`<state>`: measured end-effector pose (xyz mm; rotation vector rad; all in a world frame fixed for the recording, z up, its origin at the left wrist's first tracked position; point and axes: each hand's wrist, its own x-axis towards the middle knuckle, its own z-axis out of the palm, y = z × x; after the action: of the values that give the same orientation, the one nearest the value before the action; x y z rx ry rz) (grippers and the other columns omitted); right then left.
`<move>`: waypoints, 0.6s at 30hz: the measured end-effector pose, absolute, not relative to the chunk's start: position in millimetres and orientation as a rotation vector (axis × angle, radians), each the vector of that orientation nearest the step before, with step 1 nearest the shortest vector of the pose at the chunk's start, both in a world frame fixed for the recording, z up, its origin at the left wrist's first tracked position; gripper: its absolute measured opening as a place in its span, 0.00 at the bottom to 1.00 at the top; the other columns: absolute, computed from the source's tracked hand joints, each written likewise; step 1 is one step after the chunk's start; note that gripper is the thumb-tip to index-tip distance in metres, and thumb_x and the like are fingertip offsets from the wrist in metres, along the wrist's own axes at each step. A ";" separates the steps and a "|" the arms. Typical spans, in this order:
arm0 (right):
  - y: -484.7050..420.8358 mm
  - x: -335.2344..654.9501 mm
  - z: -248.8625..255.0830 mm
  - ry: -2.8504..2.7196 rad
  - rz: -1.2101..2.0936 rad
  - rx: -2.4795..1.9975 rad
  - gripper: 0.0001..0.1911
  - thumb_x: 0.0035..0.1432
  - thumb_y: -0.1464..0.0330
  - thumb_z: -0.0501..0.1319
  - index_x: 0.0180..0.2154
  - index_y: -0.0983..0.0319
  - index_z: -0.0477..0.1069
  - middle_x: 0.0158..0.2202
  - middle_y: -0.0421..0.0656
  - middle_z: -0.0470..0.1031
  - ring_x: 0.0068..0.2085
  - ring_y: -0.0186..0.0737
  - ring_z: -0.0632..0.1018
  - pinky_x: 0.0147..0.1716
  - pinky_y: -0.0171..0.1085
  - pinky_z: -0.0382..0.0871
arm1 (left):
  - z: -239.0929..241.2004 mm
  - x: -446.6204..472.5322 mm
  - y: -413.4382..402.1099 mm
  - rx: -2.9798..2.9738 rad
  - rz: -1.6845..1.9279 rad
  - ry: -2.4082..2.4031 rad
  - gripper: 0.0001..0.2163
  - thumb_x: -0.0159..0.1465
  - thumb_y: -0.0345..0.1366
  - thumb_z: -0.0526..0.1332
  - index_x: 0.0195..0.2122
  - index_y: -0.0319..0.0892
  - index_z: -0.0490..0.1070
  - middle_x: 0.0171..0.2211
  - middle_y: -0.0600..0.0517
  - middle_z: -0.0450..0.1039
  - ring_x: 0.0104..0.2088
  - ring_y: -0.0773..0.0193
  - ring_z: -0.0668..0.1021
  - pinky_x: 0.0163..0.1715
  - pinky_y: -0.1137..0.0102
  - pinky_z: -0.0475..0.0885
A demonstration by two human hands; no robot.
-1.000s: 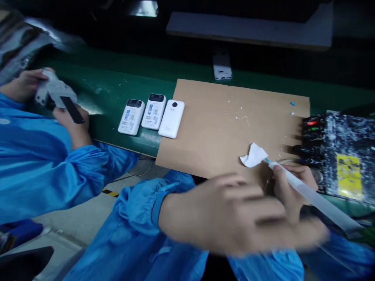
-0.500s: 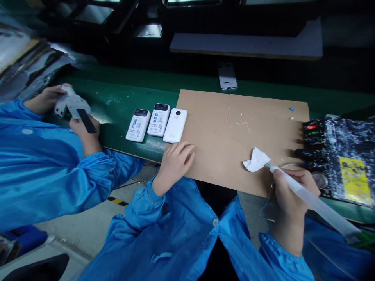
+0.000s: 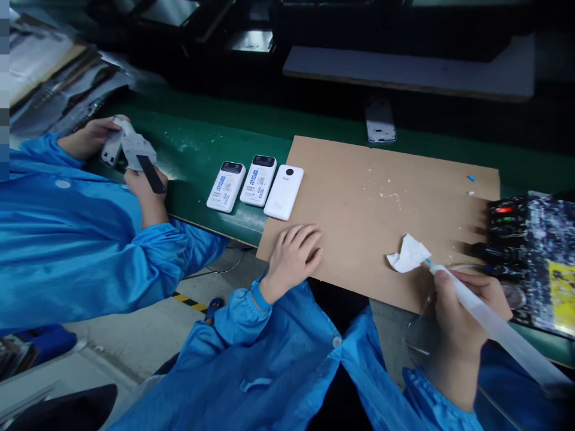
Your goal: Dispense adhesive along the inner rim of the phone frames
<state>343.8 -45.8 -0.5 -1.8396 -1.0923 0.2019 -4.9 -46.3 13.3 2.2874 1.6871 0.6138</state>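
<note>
Gripping a long translucent syringe (image 3: 489,320), the right hand (image 3: 462,317) sits at the lower right of the frame, fingers curled closed around the barrel, with the blue tip touching a crumpled white tissue (image 3: 408,254) that lies on the cardboard sheet (image 3: 381,233) right of the frame's centre. Lying palm down at the lower middle of the frame, the left hand (image 3: 294,257) rests loosely open on the near left corner of the cardboard, fingers slightly bent and holding nothing. Just above that hand, three white power banks (image 3: 255,185) lie side by side on the green belt (image 3: 197,149); the rightmost one overlaps the cardboard's left edge, and the other two show printed labels. Small white flecks and a tiny blue bit dot the upper part of the cardboard. A further white device (image 3: 380,123) lies on the belt beyond the cardboard's far edge, at the upper middle of the frame. At the right edge, a speckled dark control box (image 3: 534,251) with a red light and knobs stands just beside the cardboard. At the left of the frame, a co-worker in a blue smock (image 3: 67,251) holds a grey part (image 3: 130,149) in both hands, one hand also holding a black flat piece; what it is I cannot tell
</note>
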 end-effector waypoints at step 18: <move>-52.5 344.7 -3.6 -1.050 0.338 -1.716 0.25 0.59 0.46 0.77 0.39 0.60 0.79 0.32 0.42 0.83 0.27 0.38 0.79 0.28 0.37 0.71 | 31.1 -28.9 -37.7 2.407 0.355 1.444 0.22 0.82 0.39 0.60 0.73 0.39 0.71 0.75 0.38 0.69 0.74 0.41 0.71 0.73 0.44 0.70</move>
<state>344.7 -52.5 -3.6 -1.7161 -1.0503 0.3379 -28.9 -37.7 31.1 2.4074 1.4440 0.3546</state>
